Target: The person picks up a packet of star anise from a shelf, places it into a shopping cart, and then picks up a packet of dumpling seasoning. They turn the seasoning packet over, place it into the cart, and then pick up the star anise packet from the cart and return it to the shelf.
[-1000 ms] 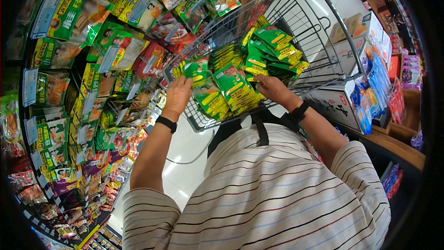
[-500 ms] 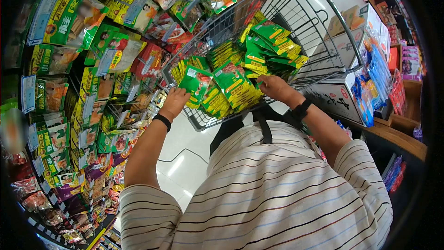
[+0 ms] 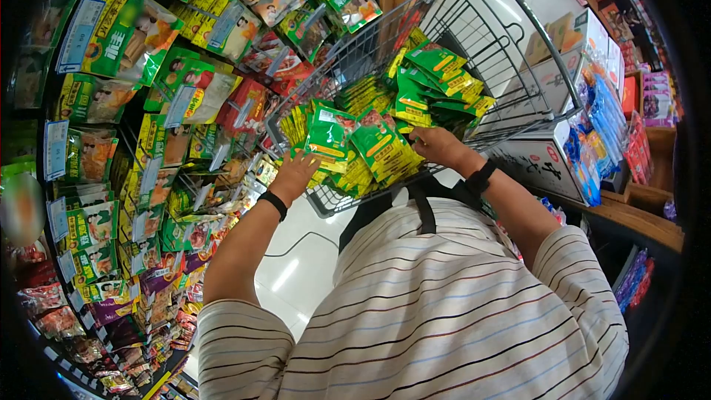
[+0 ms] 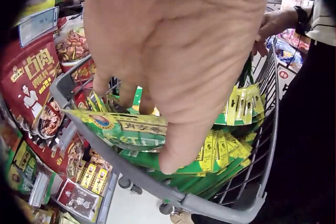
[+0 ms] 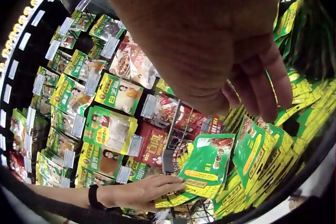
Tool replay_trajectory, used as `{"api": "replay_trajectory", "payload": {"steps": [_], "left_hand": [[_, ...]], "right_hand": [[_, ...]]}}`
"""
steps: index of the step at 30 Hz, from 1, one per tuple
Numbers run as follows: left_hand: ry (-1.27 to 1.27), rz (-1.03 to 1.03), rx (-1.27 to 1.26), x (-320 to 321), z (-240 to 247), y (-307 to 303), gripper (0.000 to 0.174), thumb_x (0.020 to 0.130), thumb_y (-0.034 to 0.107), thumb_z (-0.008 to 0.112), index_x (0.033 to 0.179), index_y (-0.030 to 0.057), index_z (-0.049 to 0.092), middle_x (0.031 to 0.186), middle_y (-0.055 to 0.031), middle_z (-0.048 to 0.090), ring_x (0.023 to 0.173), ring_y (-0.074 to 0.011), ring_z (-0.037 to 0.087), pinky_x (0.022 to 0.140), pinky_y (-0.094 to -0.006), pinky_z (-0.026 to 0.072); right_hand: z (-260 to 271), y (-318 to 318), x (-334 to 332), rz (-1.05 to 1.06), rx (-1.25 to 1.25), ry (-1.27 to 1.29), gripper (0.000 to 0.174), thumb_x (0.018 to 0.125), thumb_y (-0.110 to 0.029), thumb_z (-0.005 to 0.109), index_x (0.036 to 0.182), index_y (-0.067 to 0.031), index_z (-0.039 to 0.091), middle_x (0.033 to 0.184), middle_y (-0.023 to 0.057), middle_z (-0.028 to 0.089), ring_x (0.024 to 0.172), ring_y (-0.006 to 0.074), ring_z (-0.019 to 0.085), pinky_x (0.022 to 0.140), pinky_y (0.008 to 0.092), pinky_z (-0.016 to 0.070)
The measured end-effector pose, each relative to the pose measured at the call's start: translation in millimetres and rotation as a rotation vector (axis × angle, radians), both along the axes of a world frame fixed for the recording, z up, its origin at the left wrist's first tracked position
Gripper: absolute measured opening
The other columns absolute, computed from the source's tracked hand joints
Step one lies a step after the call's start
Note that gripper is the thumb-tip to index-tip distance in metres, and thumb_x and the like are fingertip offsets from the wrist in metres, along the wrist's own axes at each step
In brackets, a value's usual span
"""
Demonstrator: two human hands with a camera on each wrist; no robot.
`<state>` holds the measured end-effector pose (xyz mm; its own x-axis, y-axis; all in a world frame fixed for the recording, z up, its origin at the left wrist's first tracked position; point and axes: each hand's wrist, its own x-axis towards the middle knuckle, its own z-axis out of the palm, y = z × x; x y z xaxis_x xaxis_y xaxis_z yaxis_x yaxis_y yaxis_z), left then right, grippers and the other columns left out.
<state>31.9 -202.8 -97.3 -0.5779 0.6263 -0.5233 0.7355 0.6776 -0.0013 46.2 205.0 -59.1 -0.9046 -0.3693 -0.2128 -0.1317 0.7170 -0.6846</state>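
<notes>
In the head view, my left hand [image 3: 294,176] is at the near-left corner of the cart basket, pinching the lower edge of a green and yellow packet [image 3: 330,133]. The left wrist view shows the thumb on the near side of this packet [image 4: 131,132] and the fingers behind it. My right hand [image 3: 441,150] rests beside the fanned stack of packets [image 3: 381,150], its fingers loosely bent. Seen from the right wrist, those fingers [image 5: 273,85] hang over the packets' edges; whether they touch is unclear.
More packets [image 3: 437,78] lie deeper in the wire cart [image 3: 548,124]. Shelves of hanging food packets [image 3: 129,33] stand on the left. White cartons [image 3: 541,167] and blue bags [image 3: 592,155] are beside the cart on the right.
The packet at my left hand has shifted right, against the neighbouring stack, and the left hand has moved right with it. My right hand has barely moved.
</notes>
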Motion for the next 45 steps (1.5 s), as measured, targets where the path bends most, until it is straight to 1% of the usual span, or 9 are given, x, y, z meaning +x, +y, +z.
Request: {"api": "replay_trajectory", "payload": {"steps": [6,10,12,21,24,33,37,42,45], "left_hand": [[-0.032,0.012,0.053,0,-7,0,0.089,0.066,0.026,0.085,0.144,0.015,0.043,0.149,-0.0083,0.043,0.141,-0.0312,0.035,0.111,-0.0602,0.0251],[-0.09,0.031,0.128,2,-68,-18,0.096,0.057,0.038,0.089,0.141,0.0209,0.046,0.14,-0.0094,0.05,0.136,-0.0322,0.039,0.109,-0.0664,0.0212],[-0.184,0.059,-0.104,-5,15,24,0.088,0.06,0.042,0.087,0.136,0.0158,0.052,0.132,-0.0115,0.056,0.13,-0.0324,0.046,0.105,-0.0558,0.0344],[0.072,0.469,0.959,-92,182,55,0.045,0.091,0.028,0.066,0.126,0.0009,0.056,0.122,-0.0215,0.06,0.114,-0.037,0.058,0.097,-0.0413,0.047],[0.102,0.611,1.267,-141,257,79,0.042,0.098,0.026,0.057,0.13,-0.0009,0.053,0.126,-0.0155,0.06,0.116,-0.0257,0.058,0.099,-0.0377,0.0455],[0.542,0.641,1.407,-337,314,108,0.049,0.099,0.03,0.049,0.132,-0.0053,0.048,0.131,-0.0271,0.056,0.123,-0.039,0.054,0.105,-0.0412,0.0405],[0.538,1.001,1.528,-415,326,108,0.043,0.097,0.031,0.05,0.123,-0.0023,0.058,0.118,-0.0238,0.063,0.111,-0.0367,0.06,0.096,-0.0403,0.0431],[0.738,0.711,1.763,-526,269,58,0.027,0.095,0.026,0.054,0.087,0.0028,0.065,0.084,-0.015,0.065,0.08,-0.0257,0.061,0.074,-0.0422,0.0456],[1.165,0.317,1.314,-538,261,31,0.034,0.098,0.034,0.053,0.09,0.0022,0.064,0.089,-0.0134,0.067,0.083,-0.0277,0.061,0.077,-0.0436,0.0455]], "right_hand": [[-10,0,3,0.006,0.021,0.048,0.019,0.089,-0.022,0.059,0.096,-0.0047,0.059,0.082,0.0213,0.066,0.077,0.042,0.065,0.066,0.0514,0.0507],[-59,8,-5,0.119,0.216,0.155,0.017,0.092,-0.029,0.062,0.096,-0.0139,0.066,0.078,0.015,0.067,0.069,0.0373,0.066,0.059,0.0477,0.0532],[-11,6,-21,0.093,-0.037,0.176,0.021,0.089,-0.025,0.065,0.103,-0.0093,0.066,0.081,0.0163,0.068,0.076,0.0357,0.068,0.07,0.0448,0.0549],[134,-27,-125,0.026,-0.33,0.254,0.028,0.092,-0.021,0.062,0.112,-0.0014,0.06,0.091,0.0188,0.068,0.083,0.0348,0.067,0.072,0.0408,0.0524],[166,-41,-126,0.021,-0.383,0.185,0.027,0.092,-0.018,0.063,0.113,-0.0019,0.06,0.093,0.0175,0.068,0.084,0.0313,0.068,0.074,0.0375,0.0531],[144,18,-94,-0.011,-0.314,0.062,0.027,0.092,-0.021,0.062,0.113,-0.003,0.062,0.094,0.0164,0.069,0.085,0.0295,0.068,0.075,0.037,0.0531],[113,72,-87,-0.137,-0.334,-0.016,0.03,0.092,-0.02,0.061,0.114,0.0002,0.061,0.089,0.0154,0.068,0.079,0.0235,0.067,0.07,0.0353,0.0515],[108,117,-73,-0.319,-0.354,-0.181,0.027,0.093,-0.013,0.06,0.114,0.0041,0.061,0.083,0.0096,0.067,0.074,0.0147,0.064,0.067,0.0305,0.051],[102,133,-70,-0.371,-0.359,-0.241,0.027,0.094,-0.011,0.059,0.116,0.0058,0.06,0.087,0.01,0.068,0.079,0.014,0.066,0.068,0.0293,0.0516]]}}
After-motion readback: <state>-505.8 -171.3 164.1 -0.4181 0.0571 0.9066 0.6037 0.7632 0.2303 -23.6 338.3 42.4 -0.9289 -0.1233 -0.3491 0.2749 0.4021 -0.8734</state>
